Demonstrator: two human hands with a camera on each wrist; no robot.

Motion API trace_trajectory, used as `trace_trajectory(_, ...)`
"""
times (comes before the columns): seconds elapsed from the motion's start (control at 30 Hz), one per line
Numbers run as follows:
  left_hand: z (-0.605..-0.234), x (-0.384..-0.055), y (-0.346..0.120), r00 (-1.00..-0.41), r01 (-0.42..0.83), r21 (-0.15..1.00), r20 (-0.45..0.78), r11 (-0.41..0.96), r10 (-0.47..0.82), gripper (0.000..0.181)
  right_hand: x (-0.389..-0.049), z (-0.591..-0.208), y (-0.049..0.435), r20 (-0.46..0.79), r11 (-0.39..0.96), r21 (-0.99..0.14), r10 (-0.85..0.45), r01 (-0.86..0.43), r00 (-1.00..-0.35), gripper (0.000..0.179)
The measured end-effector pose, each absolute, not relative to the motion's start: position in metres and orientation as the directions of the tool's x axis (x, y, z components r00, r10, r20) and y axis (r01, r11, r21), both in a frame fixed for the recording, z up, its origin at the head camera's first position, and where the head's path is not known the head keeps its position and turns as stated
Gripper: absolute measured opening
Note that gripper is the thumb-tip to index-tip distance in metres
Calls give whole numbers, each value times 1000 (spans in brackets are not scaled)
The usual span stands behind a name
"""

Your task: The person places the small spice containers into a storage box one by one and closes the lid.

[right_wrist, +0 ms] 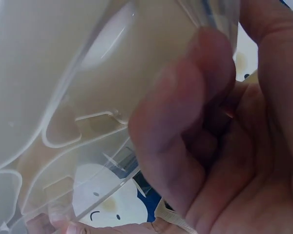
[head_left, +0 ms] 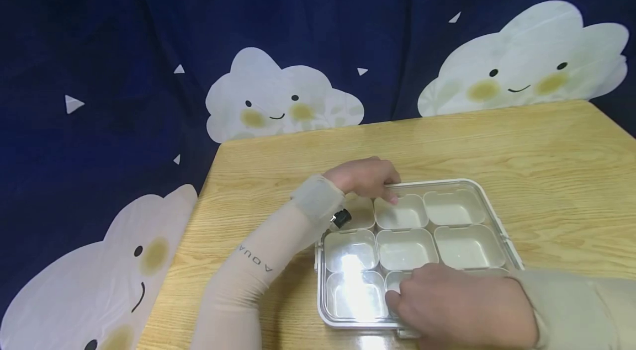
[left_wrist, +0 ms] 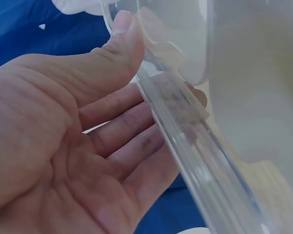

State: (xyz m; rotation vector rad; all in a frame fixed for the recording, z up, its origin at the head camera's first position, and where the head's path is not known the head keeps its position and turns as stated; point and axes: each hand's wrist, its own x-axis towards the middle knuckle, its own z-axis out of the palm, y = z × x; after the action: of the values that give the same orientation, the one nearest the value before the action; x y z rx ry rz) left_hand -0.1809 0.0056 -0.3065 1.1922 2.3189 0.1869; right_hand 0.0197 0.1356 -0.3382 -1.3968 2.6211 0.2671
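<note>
A clear-lidded storage box (head_left: 408,248) with several white inner bins lies on the table in the head view. My left hand (head_left: 365,178) holds its far edge. In the left wrist view the thumb (left_wrist: 129,36) lies on the upper side of the clear rim (left_wrist: 185,156), and the other fingers reach round behind it. My right hand (head_left: 457,300) is at the near edge, covering part of the front bins. The right wrist view shows its curled fingers (right_wrist: 171,112) against the clear lid, gripping by the edge; the exact contact is partly hidden.
The box rests on a light wooden table (head_left: 278,159). Behind and left of the table hangs a dark blue curtain (head_left: 298,13) with printed clouds and triangles. Side clips (head_left: 509,245) sit along the box's rim. A small black device (head_left: 340,218) is strapped at the left wrist.
</note>
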Motion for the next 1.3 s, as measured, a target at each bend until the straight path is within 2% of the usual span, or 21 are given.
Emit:
trace_trajectory(0.17, -306, -181, 6, -470, 725, 346, -384, 596, 795, 17, 23, -342, 133, -198, 545, 144, -802, -826, -564, 33)
trace_trajectory(0.3, -305, -181, 6, -478, 717, 341, -394, 608, 785, 16, 26, -342, 132, -215, 597, 80, -771, -798, -599, 22)
trace_trajectory(0.4, -306, -181, 8, -481, 713, 335, -405, 616, 778, 16, 29, -344, 132, -163, 593, 107, -782, -798, -602, 21)
trace_trajectory(0.53, -305, -183, 8, -464, 720, 337, -415, 606, 782, 17, 30, -348, 131, -57, 516, 252, -837, -819, -545, 26)
trace_trajectory(0.6, -305, -184, 8, -456, 719, 345, -421, 603, 784, 16, 30, -348, 131, -59, 506, 256, -842, -823, -536, 26)
trace_trajectory(0.77, -306, -184, 8, -460, 715, 346, -420, 607, 782, 17, 28, -343, 134, -162, 560, 112, -805, -821, -571, 20)
trace_trajectory(1.0, -308, -183, 6, -464, 731, 338, -391, 593, 795, 15, 28, -339, 135, -150, 535, 126, -822, -835, -549, 20)
trace_trajectory(1.2, -310, -181, 2, -454, 737, 357, -369, 575, 811, 17, 27, -336, 135, -247, 579, 55, -782, -814, -573, 17)
trace_trajectory(1.3, -310, -180, 0, -452, 757, 341, -344, 557, 823, 21, 26, -335, 136, -212, 549, 81, -806, -832, -553, 22)
